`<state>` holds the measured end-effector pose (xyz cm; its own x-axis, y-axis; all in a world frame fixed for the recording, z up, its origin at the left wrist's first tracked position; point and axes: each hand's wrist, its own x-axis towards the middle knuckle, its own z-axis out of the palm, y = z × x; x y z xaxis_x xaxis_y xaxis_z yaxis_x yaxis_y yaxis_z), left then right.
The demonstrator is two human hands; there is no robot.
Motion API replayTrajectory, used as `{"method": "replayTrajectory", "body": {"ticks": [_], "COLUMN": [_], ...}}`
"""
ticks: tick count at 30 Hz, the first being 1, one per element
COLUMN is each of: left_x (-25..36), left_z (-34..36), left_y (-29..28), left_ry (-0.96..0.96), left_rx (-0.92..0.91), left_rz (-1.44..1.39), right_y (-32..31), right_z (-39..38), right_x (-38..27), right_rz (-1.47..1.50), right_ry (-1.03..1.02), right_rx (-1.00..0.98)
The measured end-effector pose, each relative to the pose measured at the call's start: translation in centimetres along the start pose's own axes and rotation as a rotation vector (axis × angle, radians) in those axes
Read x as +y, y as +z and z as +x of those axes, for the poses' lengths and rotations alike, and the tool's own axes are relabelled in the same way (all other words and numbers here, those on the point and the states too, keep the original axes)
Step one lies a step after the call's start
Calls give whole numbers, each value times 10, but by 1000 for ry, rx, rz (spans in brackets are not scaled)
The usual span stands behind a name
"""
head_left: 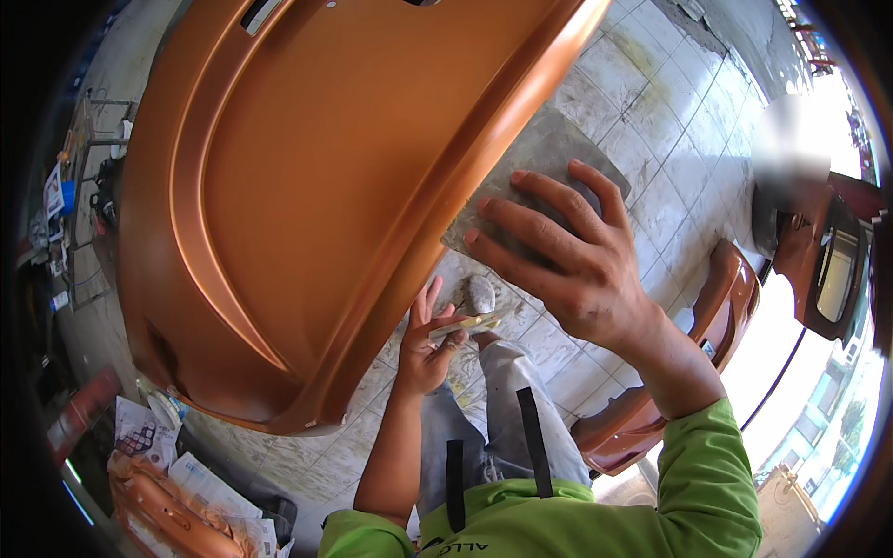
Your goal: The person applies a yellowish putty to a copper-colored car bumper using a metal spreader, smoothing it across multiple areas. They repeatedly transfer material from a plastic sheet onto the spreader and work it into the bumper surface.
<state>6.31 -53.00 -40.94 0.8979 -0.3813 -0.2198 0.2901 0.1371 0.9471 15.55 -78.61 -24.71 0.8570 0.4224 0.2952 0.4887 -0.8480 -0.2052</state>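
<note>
A large orange car body panel (307, 186) fills the upper left and middle of the view. My right hand (567, 260) lies flat on a grey sheet of sandpaper (544, 149), pressing it against the panel's right edge. Lower down, my left hand (426, 346) holds a small flat yellowish spreader (465, 325) between thumb and fingers, close to the panel's underside. My sleeves are bright green, and my grey trouser legs and a dusty shoe (480, 295) show below the hands.
The floor is pale tile (651, 112). A second orange panel (716, 307) stands at the right, near a person (800, 214). Crumpled newspapers and another orange part (177, 502) lie at the lower left. Cluttered racks (65, 205) line the left side.
</note>
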Motion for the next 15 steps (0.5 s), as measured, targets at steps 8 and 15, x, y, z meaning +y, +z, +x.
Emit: {"method": "replayTrajectory", "body": {"ticks": [8, 15], "left_x": [-9, 22], "left_z": [18, 33], "left_y": [-21, -33], "left_ry": [6, 99], "left_rx": [-56, -230], "left_rz": [156, 297], "right_y": [11, 1], "right_z": [13, 8], "right_x": [7, 4], "right_rz": [-26, -55], "right_ry": [-29, -36], "right_rx": [-26, -124]}}
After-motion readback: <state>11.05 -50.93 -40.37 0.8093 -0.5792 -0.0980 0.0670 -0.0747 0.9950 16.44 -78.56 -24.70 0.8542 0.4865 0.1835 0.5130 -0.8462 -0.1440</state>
